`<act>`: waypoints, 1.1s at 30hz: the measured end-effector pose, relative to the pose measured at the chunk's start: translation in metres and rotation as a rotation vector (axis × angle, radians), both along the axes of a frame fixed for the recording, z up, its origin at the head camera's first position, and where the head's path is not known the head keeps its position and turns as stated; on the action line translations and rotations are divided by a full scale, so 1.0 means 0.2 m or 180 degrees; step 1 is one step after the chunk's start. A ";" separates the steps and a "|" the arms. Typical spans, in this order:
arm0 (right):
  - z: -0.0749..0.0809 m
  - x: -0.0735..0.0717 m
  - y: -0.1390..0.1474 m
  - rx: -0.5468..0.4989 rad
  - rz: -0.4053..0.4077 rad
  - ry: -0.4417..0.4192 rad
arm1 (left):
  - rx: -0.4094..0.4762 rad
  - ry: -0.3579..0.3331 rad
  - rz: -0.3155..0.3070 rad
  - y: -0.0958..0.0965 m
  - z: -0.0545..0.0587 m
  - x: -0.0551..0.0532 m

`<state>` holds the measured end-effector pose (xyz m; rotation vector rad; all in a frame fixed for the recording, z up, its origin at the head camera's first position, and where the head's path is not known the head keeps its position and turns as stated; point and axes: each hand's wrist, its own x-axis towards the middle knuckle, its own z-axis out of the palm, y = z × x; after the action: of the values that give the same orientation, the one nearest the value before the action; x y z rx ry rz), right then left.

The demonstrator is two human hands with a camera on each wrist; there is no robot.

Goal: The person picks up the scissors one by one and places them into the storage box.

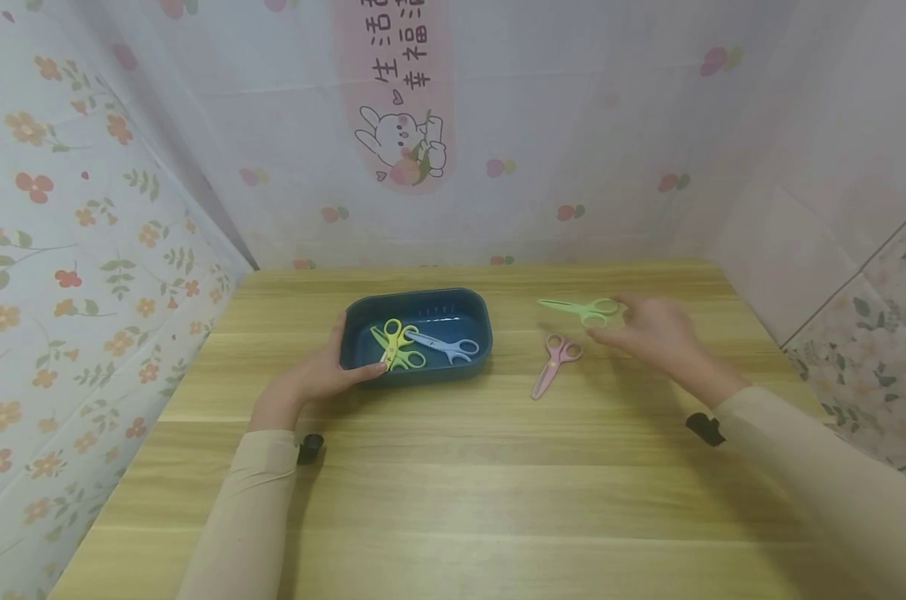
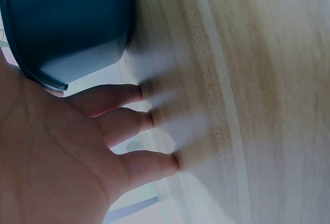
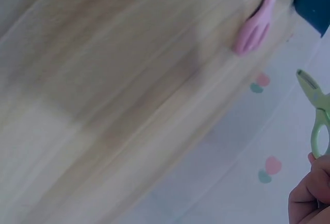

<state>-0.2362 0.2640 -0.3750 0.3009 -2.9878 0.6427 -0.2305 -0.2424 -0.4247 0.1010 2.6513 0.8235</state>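
My left hand [image 1: 321, 371] holds the left end of a dark blue plastic bin [image 1: 437, 375], its thumb over the front rim. In the left wrist view, three straight fingers [image 2: 149, 165] reach down beside the bin [image 2: 67, 23] to the table. Inside the bin lie yellow scissors [image 1: 388, 356], green scissors [image 1: 405, 361] and light blue scissors [image 1: 432, 342]. My right hand [image 1: 651, 329] pinches pale green scissors [image 1: 573, 308] by the handle, raised off the table with the blades towards the bin. Pink scissors [image 1: 548, 372] lie on the table between bin and right hand.
The wooden table [image 1: 453, 492] runs back to a printed curtain [image 1: 610, 125] behind the bin. Flowered cloth [image 1: 85, 233] hangs along the left side. Black wrist mounts [image 1: 312, 450] are at both wrists.
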 end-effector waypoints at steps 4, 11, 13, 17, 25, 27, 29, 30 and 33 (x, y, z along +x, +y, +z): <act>0.02 -0.01 -0.04 -0.0030 0.0050 0.0033 | -0.0015 -0.0007 0.0004 0.00 0.01 0.01; 0.07 -0.02 -0.15 0.0014 0.0187 0.0117 | -0.0023 -0.0032 0.0026 0.01 0.02 0.01; 0.08 -0.02 -0.19 0.0025 0.0239 0.0101 | -0.0031 -0.0031 0.0027 0.01 0.02 0.01; 0.10 -0.02 -0.28 -0.0085 0.0338 -0.0021 | -0.0049 0.0003 0.0013 0.01 0.01 0.01; 0.15 -0.06 -0.45 -0.0192 0.0651 -0.0176 | -0.0068 0.0013 -0.0010 0.00 0.01 0.01; 0.16 -0.08 -0.50 -0.0167 0.0702 -0.0201 | -0.0063 0.0013 -0.0008 0.00 0.00 0.00; 0.15 -0.09 -0.54 -0.0123 0.0783 -0.0213 | -0.0049 0.0031 -0.0010 0.00 0.00 0.00; 0.15 -0.10 -0.56 -0.0106 0.0823 -0.0227 | -0.0039 0.0046 -0.0013 0.00 0.00 0.00; 0.13 -0.12 -0.61 -0.0082 0.0974 -0.0281 | -0.0023 0.0074 -0.0024 0.00 0.00 0.00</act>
<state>-0.2598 0.1413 -0.3481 0.7576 -3.0400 0.7366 -0.2310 -0.2423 -0.4245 0.1194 2.6739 0.8150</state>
